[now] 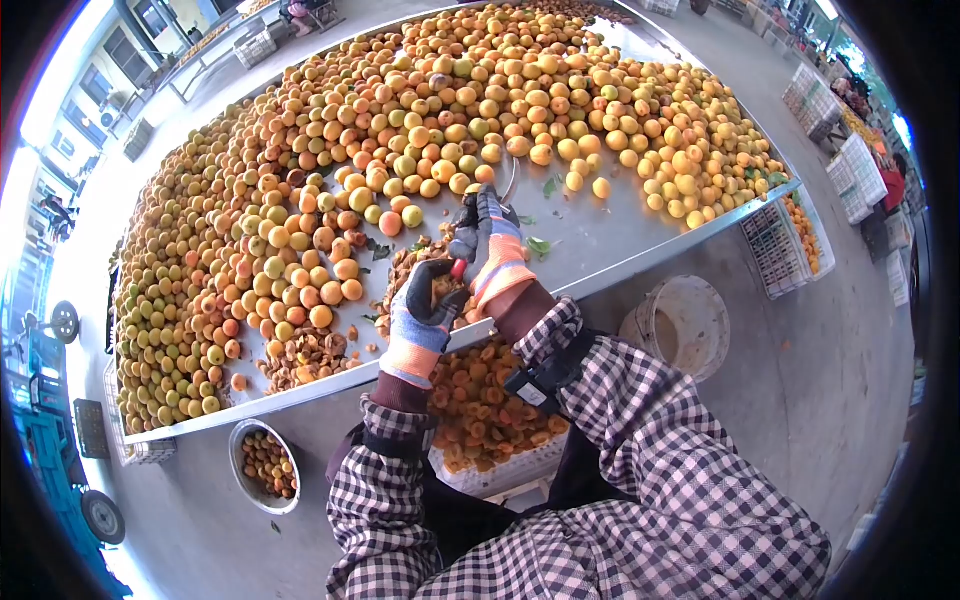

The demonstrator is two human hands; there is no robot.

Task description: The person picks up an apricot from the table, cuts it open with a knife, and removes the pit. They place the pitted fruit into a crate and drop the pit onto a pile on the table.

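Note:
Both of my hands wear gloves with dark fingers and orange-and-blue cuffs, and they meet over the front edge of the metal table [600, 235]. My right hand [490, 240] is closed round a knife [513, 180]; its thin curved blade sticks out past the fingers and a red handle end shows below. Close beside it, my left hand [425, 310] has its fingers curled, and what they hold is hard to make out. Whole apricots [440, 130] are heaped over the table. Pits and scraps [310, 358] lie near the front edge.
Below my hands stands a white crate of halved apricots [490, 410]. A bucket [683, 325] is to the right on the floor, and a bowl of brown pits [266, 465] to the left. A crate [778, 250] stands by the table's right corner.

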